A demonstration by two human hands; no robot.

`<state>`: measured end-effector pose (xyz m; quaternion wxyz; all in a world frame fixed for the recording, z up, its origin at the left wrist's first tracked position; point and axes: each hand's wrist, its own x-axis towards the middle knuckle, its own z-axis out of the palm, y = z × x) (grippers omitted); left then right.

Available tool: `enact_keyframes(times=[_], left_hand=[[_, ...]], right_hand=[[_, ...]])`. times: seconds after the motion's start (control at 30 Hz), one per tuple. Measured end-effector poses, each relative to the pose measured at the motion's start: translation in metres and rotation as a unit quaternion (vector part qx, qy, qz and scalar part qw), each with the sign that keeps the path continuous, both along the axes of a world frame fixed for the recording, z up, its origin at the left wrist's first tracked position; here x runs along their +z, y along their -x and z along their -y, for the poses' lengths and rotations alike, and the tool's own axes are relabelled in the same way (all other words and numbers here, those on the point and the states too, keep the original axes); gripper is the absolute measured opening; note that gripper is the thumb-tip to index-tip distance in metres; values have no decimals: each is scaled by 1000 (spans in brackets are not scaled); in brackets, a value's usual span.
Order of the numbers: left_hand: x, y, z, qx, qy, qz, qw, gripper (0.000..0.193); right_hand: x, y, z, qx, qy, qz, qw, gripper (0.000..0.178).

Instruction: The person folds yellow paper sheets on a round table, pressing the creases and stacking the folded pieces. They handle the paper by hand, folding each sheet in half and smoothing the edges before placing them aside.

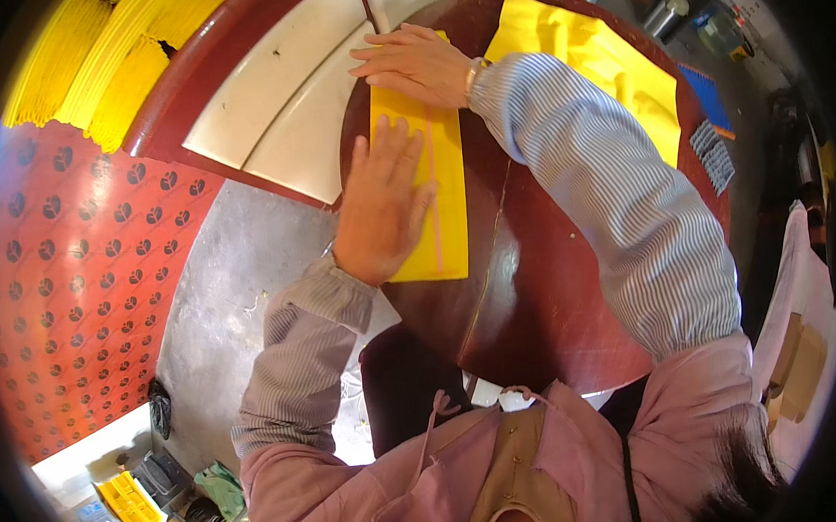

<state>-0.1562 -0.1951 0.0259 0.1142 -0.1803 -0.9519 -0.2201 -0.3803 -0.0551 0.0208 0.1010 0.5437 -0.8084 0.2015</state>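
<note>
A long folded yellow sheet point(449, 213) with a pink line running along it lies on the dark red round table point(567, 254). Whether it is paper or cloth I cannot tell. My left hand point(383, 202) rests flat over its left side, fingers stretched toward the far end. At that far end my right hand point(423, 67) lies across the sheet, fingers extended to the left and partly covering it. A larger, creased yellow sheet point(595, 53) is spread on the table's far right, partly behind my right sleeve.
A pale panelled surface with a red frame point(263, 128) adjoins the table on the left. Beyond it are stacked yellow sheets point(74, 71) and a red patterned surface point(83, 276). A grey ridged item point(712, 155) sits at the table's right edge. A yellow crate point(132, 505) stands lower left.
</note>
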Motion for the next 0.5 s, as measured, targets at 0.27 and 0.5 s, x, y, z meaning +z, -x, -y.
enact_keyframes(times=[0.27, 0.5], left_hand=[[-9, -27, -16, -46, -15, 20, 999, 70], [-5, -60, -15, -86, 47, 78, 992, 65]], right_hand=[[-48, 13, 6, -24, -130, -2, 991, 54], [-59, 14, 21, -59, -114, -39, 991, 58]])
